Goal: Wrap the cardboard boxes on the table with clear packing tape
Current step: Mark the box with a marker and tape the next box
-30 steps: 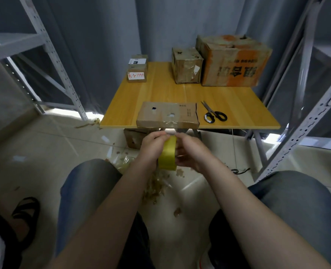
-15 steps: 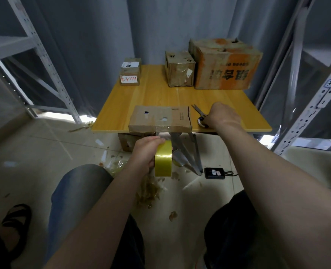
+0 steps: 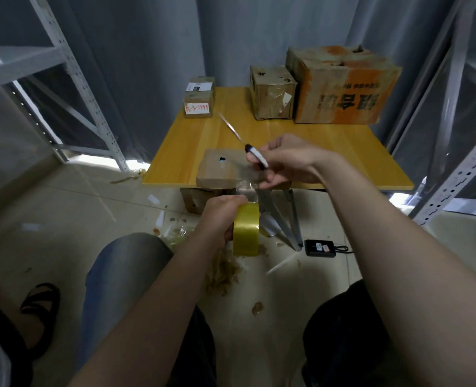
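Yellowish packing-tape roll (image 3: pixel 246 233), clamped in the left grip (image 3: pixel 220 216), holds its clear strip (image 3: pixel 246 188) taut, seemingly for the black-handled metal scissors (image 3: pixel 252 152) clamped in the right grip (image 3: pixel 290 163).

left hand (image 3: pixel 220 216): low, centred, fingers curled in grip | right hand (image 3: pixel 290 160): higher, farther forward, fingers curled, gripping

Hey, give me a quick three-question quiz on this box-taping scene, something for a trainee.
1. True or false: the left hand grips the yellowish tape roll.
2. What does the right hand hold? A) scissors B) a marker C) nothing
3. Along the table's far edge, which cardboard box stands farthest right?

Key: 1 true; 2 A; 3 the large orange-printed box.
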`<state>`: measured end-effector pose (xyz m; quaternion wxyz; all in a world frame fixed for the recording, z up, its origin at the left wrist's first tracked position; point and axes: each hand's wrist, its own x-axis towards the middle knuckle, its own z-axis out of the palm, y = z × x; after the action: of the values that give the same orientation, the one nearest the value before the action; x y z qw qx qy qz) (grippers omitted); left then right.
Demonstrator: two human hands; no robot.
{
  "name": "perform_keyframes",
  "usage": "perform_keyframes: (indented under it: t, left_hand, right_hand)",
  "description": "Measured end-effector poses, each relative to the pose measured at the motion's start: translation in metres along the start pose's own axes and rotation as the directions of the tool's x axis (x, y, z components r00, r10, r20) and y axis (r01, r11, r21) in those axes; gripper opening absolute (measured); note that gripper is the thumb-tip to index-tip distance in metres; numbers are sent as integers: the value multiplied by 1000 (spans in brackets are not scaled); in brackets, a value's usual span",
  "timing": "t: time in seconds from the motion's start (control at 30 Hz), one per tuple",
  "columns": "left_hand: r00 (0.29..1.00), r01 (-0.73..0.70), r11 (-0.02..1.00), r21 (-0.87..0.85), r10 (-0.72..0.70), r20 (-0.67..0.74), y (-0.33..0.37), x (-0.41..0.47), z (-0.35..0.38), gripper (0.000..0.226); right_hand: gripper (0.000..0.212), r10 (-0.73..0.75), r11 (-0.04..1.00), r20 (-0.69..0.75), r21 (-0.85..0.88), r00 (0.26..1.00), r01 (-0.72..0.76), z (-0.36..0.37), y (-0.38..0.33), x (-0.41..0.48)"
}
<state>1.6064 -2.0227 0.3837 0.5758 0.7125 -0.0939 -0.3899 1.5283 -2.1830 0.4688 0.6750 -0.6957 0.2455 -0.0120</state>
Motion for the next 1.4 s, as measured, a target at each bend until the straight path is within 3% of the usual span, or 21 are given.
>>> perform_keyframes:
  t: [0.13,0.33,0.57,0.8,1.0,1.23,1.4]
  left_hand:
    - [999,-35,999,14,35,-4,2,-5,0,6]
    - [997,-26,1000,9,27,-71,5,-5,5,11]
    - [991,-18,1000,-23,15,-130,3,-2,10,18]
    - [990,8,1000,-15,-10,-140,4,0,12,14]
    - [990,18,1000,-3,-18,-138,3,1,13,25]
    - [990,37,999,15,-35,-139,3,1,13,23]
    - [988,46,999,15,-43,-147,1,3,12,11]
  right_hand:
    - [49,244,918,70,-339,967,-207,-25,-6,-18]
    - [55,423,824,-7,-412,906,-388,-45,13,-25]
    - [59,454,799,-47,-422,890,-429,-53,31,-28]
    - [42,474,774,-68,-442,878,-453,-62,35,-37]
    - [59,398,803,-88,-448,913,-393,-60,31,-34]
    - [35,366,802,-82,-477,927,-359,-45,23,-25]
    - [35,356,810,-78,-471,931,-349,-40,23,-21]
